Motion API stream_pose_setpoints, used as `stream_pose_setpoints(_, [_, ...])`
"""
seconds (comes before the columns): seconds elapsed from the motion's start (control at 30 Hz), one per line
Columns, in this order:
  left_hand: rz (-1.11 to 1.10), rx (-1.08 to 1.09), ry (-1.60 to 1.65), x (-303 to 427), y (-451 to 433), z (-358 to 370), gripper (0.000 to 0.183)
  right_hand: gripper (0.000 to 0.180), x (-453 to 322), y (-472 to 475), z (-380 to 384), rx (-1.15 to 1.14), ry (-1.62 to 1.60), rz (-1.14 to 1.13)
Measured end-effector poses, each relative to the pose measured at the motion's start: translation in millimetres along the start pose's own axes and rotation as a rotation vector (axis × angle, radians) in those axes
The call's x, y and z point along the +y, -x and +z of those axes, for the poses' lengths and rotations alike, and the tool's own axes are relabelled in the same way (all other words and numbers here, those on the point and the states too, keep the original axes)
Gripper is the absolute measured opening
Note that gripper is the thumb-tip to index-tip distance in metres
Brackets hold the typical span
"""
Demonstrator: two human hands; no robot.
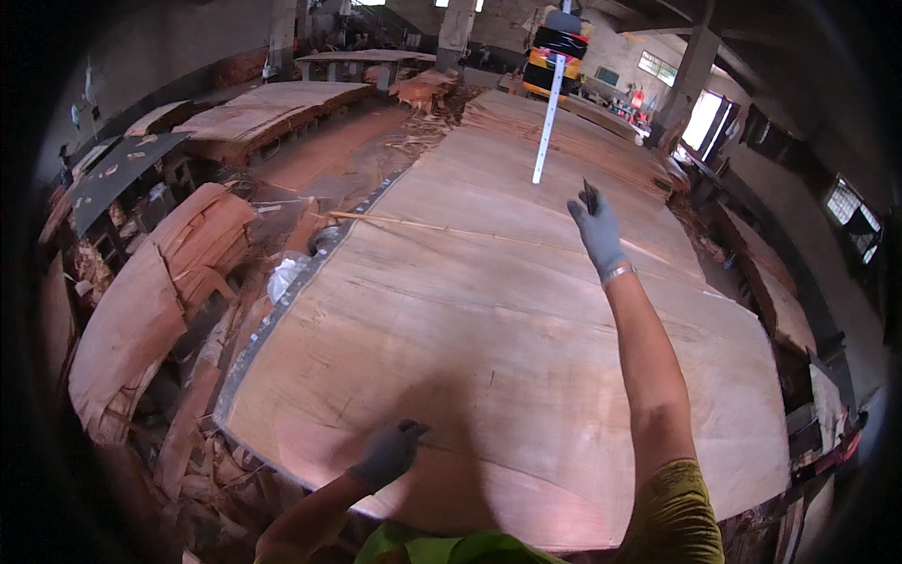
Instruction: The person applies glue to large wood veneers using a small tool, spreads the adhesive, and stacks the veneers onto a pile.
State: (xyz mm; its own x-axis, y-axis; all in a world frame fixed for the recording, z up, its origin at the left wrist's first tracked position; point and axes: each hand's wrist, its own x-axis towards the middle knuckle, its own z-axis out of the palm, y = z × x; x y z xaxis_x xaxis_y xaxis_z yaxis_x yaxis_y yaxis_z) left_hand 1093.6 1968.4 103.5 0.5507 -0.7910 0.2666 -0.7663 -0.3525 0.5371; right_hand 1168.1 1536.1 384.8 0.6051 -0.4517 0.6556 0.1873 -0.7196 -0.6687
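Observation:
A broad wooden veneer sheet (507, 331) lies on a wide stack before me, with grain lines and a few short dark splits. My right hand (599, 236), in a grey glove, reaches out over the far half of the sheet. Between its fingertips is a thin dark pointed piece (587, 187), too small to name surely. In a grey glove too, my left hand (391, 451) is low over the near part, fingers bent, beside a dark crack line. Whether it pinches anything is hidden. A long thin bamboo-like stick (437, 228) crosses the sheet beyond my hands.
A white perforated strip (546, 127) hangs over the sheet below a tape-wrapped bundle (557, 60). Curved veneer sheets (141, 317) and scraps lie at left, near a white plastic bag (285, 275). More veneer stacks (275, 106) stand behind. A concrete pillar (690, 77) rises at right.

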Motion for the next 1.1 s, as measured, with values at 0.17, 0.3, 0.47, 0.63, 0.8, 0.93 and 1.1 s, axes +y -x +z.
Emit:
stream_pose_setpoints(0.17, [0.006, 0.196, 0.018, -18, -43, -66, 0.021, 0.049, -9, -60, 68, 0.074, -0.086, 0.122])
stream_pose_setpoints(0.3, [0.126, 0.277, -0.002, -26, -81, -75, 0.02, 0.021, 10, -66, 80, 0.197, -0.287, 0.11])
stream_pose_setpoints(0.47, [0.215, 0.522, 0.159, 4, -179, -112, 0.021, 0.017, -56, 5, 82, 0.161, -0.41, 0.257])
stream_pose_setpoints(0.63, [-0.033, 0.139, 0.886, 124, -303, -190, 0.038, 0.016, -97, 86, 51, 0.084, -0.552, 0.423])
stream_pose_setpoints(0.8, [0.144, -0.081, 0.94, 195, -344, -259, 0.029, 0.015, -127, 189, 25, -0.034, -0.68, 0.595])
stream_pose_setpoints(0.93, [0.203, -0.075, 1.216, 239, -324, -277, 0.025, 0.015, -118, 273, -24, -0.156, -0.635, 0.609])
stream_pose_setpoints(1.1, [0.086, 0.04, 1.29, 270, -302, -290, 0.027, 0.016, -101, 339, -86, -0.124, -0.715, 0.588])
